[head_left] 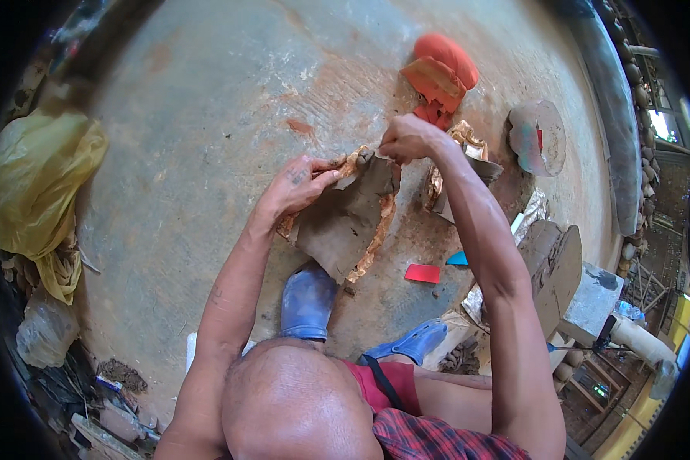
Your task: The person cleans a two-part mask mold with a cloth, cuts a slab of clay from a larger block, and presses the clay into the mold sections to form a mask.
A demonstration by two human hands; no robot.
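Note:
In front of my feet is a hollow grey clay piece (333, 230) with a rough orange-brown edge, like a lined mould. My left hand (303, 182) is closed on its upper left rim, thumb pressing from the near side. At its upper right corner my right hand (409, 139) has its fingers pinched together on the clay edge; anything small between the fingertips is hidden. Beyond my right forearm stands a second piece with an orange-brown rim and grey clay (479, 167). A red flat scraper (422, 273) and a blue one (457, 259) lie nearer me on the floor.
An orange bundle (443, 65) lies farther off, near a flat grey slab (535, 138). At right sit a large clay block (552, 261) and a pale concrete block (593, 299). A yellow plastic bag (42, 180) stands at left. My blue clogs (307, 301) are close to the clay piece.

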